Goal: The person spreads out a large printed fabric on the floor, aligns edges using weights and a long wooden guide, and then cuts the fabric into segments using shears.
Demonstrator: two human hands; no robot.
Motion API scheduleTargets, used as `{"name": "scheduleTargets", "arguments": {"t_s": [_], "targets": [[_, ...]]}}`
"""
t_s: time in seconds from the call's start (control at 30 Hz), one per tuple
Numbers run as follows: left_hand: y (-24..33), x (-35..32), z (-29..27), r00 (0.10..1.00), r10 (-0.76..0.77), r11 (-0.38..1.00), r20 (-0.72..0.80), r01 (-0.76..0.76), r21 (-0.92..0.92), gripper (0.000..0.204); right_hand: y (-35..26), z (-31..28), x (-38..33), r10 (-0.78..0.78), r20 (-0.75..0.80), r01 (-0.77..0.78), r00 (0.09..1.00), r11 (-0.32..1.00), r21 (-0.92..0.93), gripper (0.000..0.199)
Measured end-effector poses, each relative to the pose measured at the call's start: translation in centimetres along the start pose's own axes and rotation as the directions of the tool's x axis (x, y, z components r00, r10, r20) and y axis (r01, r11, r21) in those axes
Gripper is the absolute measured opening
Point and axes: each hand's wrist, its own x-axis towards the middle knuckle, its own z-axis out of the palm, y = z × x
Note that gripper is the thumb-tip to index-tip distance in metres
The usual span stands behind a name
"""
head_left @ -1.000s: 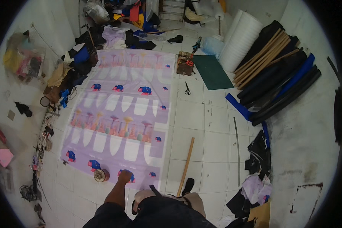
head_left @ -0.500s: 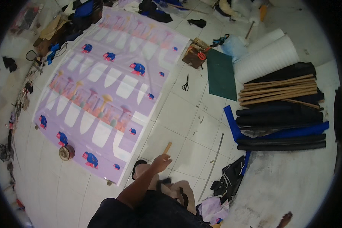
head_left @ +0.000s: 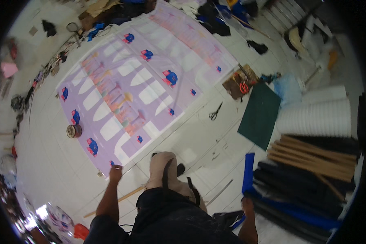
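1. The left hand (head_left: 115, 172) reaches down to the near corner of the lilac printed cloth (head_left: 122, 93) spread flat on the white tiled floor (head_left: 49, 162). The fingers are closed small at the cloth's edge, but whether they actually pinch the corner I cannot tell at this size.
2. The right hand (head_left: 246, 203) hangs low by the blue-edged dark rolls (head_left: 288, 191) at the person's right side. It touches or nearly touches the blue edge, and its grip is too small and blurred to read.
3. As a judgement, the step in hand is squaring or smoothing the cloth's near corner. The next move calls for a firm pinch on that corner and a low, even pull so the cloth stays flat.
4. A long wooden stick (head_left: 118, 199) lies on the floor just beside the left hand, running under the person's bent knee.
5. A round reddish tape roll (head_left: 74, 131) sits on the cloth's left edge, apart from the hand.
6. Farther out, black scissors (head_left: 215, 112) lie on bare tile between the cloth and a dark green cutting mat (head_left: 259, 116).
7. Containers: a brown open box (head_left: 238, 83) by the mat's far corner holds red-handled scissors and small bits I cannot tell apart.
8. White rolled sheets (head_left: 317, 116) and wooden slats (head_left: 313, 156) lie stacked to the right.
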Motion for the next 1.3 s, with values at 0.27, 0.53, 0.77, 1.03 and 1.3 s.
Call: {"name": "scheduleTargets", "arguments": {"t_s": [0.27,0.53,0.77,1.03,1.3], "targets": [[24.6,-7.0,11.1,0.940,0.171,0.978,0.296,-0.127,-0.163,0.042,-33.5,-21.2,27.7,-0.407,-0.025,0.366,0.913,0.791,0.490,0.046],[35.7,-5.1,13.7,0.553,0.255,0.946,0.793,-0.313,-0.085,0.034,-39.8,-22.4,29.7,-0.465,0.751,0.741,0.468,0.670,-0.047,0.046],[32.7,-5.7,29.0,0.286,0.418,0.887,0.862,0.076,-0.455,0.036,-40.6,-23.0,40.3,-0.112,0.962,0.585,-0.249,0.774,0.242,0.056],[25.5,28.5,45.6,0.991,-0.137,0.989,-0.003,0.137,-0.059,0.044,-56.0,-2.2,72.4,-0.492,0.835,0.843,0.246,0.534,0.066,0.028],[16.3,48.8,48.8,0.905,0.244,0.937,-0.348,-0.127,0.325,0.073,-68.6,14.7,88.0,-0.958,0.269,0.946,-0.101,-0.176,-0.271,0.066]]}}
